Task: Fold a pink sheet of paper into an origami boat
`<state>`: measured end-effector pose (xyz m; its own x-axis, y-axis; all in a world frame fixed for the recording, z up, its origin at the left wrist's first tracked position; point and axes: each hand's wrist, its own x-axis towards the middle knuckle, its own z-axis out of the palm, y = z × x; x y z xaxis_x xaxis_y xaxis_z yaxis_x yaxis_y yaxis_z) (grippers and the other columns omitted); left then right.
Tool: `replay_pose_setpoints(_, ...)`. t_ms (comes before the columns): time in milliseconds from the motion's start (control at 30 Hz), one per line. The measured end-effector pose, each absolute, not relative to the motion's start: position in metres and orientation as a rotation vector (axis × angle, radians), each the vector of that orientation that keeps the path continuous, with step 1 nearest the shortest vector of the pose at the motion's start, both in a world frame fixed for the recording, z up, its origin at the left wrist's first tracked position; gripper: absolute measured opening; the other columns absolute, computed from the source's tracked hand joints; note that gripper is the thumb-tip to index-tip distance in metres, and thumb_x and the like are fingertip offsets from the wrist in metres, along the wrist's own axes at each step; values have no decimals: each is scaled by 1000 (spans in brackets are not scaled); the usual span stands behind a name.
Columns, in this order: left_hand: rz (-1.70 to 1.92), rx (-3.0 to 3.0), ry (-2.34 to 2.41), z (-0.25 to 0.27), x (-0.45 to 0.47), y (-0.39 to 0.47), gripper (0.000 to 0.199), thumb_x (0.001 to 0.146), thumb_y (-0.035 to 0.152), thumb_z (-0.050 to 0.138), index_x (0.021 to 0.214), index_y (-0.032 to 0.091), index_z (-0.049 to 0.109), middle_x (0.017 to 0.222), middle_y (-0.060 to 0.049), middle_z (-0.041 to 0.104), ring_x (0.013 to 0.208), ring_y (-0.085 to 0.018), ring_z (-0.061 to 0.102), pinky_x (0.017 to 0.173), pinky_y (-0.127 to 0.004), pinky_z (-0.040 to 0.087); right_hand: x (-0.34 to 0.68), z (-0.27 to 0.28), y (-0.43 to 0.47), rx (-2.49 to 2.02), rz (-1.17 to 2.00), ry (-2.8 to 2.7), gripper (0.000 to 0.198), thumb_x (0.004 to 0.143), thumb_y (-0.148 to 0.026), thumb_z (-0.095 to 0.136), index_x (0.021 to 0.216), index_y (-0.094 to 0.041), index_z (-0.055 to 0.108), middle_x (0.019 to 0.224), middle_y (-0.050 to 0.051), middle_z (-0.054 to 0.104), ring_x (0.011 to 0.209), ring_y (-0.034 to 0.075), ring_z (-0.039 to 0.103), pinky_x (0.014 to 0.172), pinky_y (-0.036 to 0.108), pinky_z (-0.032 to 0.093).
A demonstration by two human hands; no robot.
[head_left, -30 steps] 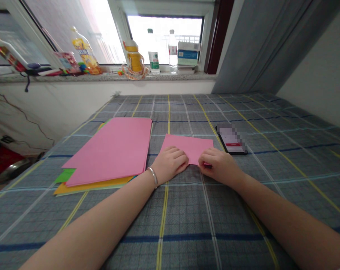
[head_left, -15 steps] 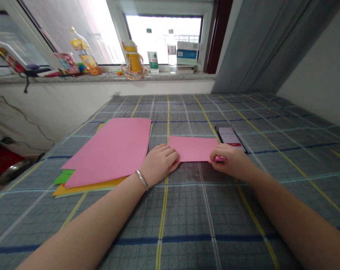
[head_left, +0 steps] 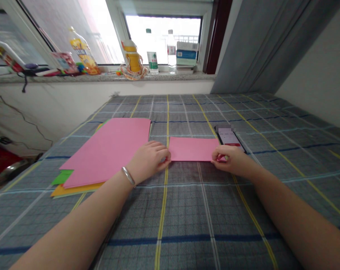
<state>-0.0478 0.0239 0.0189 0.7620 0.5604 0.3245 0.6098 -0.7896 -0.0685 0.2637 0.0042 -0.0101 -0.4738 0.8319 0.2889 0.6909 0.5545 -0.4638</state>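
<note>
Small pink paper point(head_left: 192, 149): centre of frame | right hand point(head_left: 230, 158): pinching its lower-right corner | left hand point(head_left: 149, 157): fingers narrow at lower-left corner, cannot tell whether gripping | risk: uneven pull could skew or crease it

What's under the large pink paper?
Green paper and orange paper stick out, with a pale edge below the orange. The large pink paper covers the rest; the left hand hides one corner.

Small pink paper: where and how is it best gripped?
Probably by pinching the small pink paper at its near right corner, coming from the right with the right hand: it looks thin and flat, so edges offer the likeliest hold.
</note>
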Motion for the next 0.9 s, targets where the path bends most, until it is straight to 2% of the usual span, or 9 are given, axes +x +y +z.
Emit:
replay_pose_setpoints(467, -266, -3007, -979, 25, -58, 22, 7, 84, 22, 54, 80, 19, 59, 79, -1, 63, 76, -17, 59, 72, -28, 44, 265, -18, 6, -1220, 487, -2358, 7, 71, -13, 55, 69, -20, 55, 66, -2, 58, 59, 11, 52, 57, 22, 40)
replay_pose_setpoints(567, -273, -3007, -1035, 19, -54, 19, 9, 84, 21, 53, 90, 18, 59, 86, -3, 65, 81, -18, 60, 74, -29, 46, 263, -17, 5, -1230, 451, -2401, 7, 71, -13, 55, 70, -20, 55, 66, -2, 58, 59, 11, 52, 56, 23, 39)
replay_pose_setpoints(633, -326, -3003, -1029, 12, -49, 18, 21, 86, 24, 54, 105, 18, 59, 100, -4, 66, 91, -18, 61, 81, -31, 47, 261, -15, 4, -1240, 407, -2448, 5, 73, -15, 56, 73, -20, 57, 69, -2, 61, 61, 12, 54, 57, 24, 40)
replay_pose_setpoints(700, -318, -3008, -933, 5, -45, 18, 28, 90, 26, 50, 117, 22, 57, 119, -3, 63, 105, -19, 58, 92, -34, 44, 261, -10, 2, -1224, 327, -2511, 8, 74, -18, 56, 80, -21, 61, 75, 0, 65, 67, 14, 57, 62, 26, 43)
replay_pose_setpoints(733, -298, -2996, -903, 1, -44, 19, 28, 93, 26, 46, 118, 24, 58, 122, -1, 62, 107, -19, 58, 94, -35, 43, 261, -8, 2, -1204, 283, -2543, 12, 75, -17, 56, 84, -22, 62, 81, 1, 67, 73, 16, 59, 66, 28, 44)
replay_pose_setpoints(900, -226, -2959, -894, -6, -46, 24, 32, 97, 29, 38, 118, 25, 62, 122, -1, 64, 107, -19, 59, 94, -36, 45, 270, -4, 4, -1139, 138, -2681, 42, 66, -9, 58, 104, -23, 65, 115, 5, 66, 103, 23, 59, 91, 37, 43)
